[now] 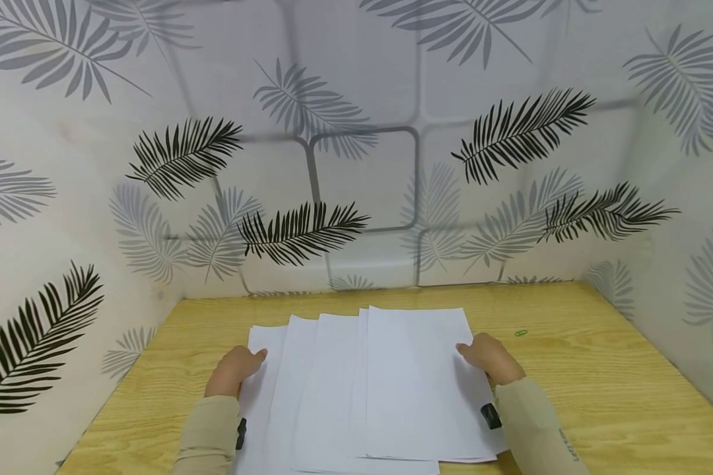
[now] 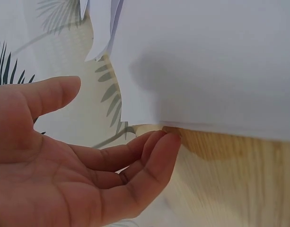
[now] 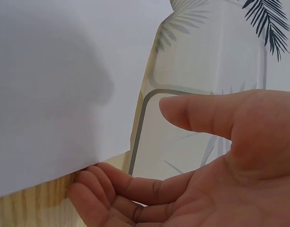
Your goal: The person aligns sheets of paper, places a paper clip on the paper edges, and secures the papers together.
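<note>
Left sleeve: the beige cuff [image 1: 204, 435] lies nearest the camera, a black band [image 1: 241, 434] showing at its inner side.
Left table side: a strip of wood table [image 1: 169, 369], narrower than on the right, ends at the patterned wall [image 1: 35, 218].
Left hand: the hand [image 1: 236, 369] has its fingers loosely bent, tips at the paper's edge, thumb apart; no pinch.
Paper sheets: several white sheets [image 1: 327, 389] lie fanned and overlapping on the table, between the hands.
Handling: probably light, limp and slippery against each other, easily creased; flat fingers along both long sides would suit best, as one corner alone may bend.
Top sheet: the rightmost sheet [image 1: 422, 382] overlaps those to its left; other edges show below it.
Right hand: the hand [image 1: 492, 358] mirrors the left, fingers relaxed and curved at the edge, thumb lifted away, gripping nothing.
Paper clip: a green clip [image 1: 521, 333] lies beyond the right hand, apart from the sheets.
Right table side: wider room for sliding.
</note>
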`<state>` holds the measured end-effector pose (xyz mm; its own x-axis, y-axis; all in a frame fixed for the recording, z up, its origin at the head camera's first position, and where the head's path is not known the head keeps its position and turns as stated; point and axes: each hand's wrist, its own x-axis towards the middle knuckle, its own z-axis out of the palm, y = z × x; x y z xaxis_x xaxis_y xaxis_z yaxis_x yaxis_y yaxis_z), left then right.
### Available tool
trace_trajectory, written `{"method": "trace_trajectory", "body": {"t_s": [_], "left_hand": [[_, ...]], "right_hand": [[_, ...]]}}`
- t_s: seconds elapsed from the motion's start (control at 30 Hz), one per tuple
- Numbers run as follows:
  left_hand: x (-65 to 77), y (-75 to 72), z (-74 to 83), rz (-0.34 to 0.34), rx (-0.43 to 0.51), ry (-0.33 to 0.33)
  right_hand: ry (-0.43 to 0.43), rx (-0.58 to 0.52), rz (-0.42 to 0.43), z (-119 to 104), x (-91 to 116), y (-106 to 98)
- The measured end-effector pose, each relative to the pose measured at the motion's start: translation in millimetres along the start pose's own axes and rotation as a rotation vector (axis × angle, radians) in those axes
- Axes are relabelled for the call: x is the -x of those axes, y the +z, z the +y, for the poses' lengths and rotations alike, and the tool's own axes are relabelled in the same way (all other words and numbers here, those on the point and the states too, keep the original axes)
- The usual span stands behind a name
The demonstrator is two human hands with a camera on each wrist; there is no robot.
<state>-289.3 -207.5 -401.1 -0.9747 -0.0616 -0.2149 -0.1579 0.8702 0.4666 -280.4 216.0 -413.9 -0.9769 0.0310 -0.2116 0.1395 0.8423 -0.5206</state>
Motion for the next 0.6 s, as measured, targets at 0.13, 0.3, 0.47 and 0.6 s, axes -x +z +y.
{"method": "trace_trajectory", "body": {"t_s": [0.13, 0.3, 0.47, 0.6], "left_hand": [[1.2, 0.7, 2.5, -0.005, 0.004, -0.006], [3.1, 2.0, 3.5, -0.012, 0.012, -0.022], [3.7, 2.4, 3.7, -0.011, 0.001, -0.017], [3.3, 2.4, 3.5, -0.009, -0.01, -0.01]], "right_hand": [[0.019, -0.022, -0.009, -1.6, 4.9, -1.5], [0.042, -0.038, -0.017, -3.2, 8.8, -1.6], [0.054, -0.053, -0.021, -4.7, 10.7, -1.6], [0.055, -0.051, -0.014, -3.6, 9.5, -1.0]]}}
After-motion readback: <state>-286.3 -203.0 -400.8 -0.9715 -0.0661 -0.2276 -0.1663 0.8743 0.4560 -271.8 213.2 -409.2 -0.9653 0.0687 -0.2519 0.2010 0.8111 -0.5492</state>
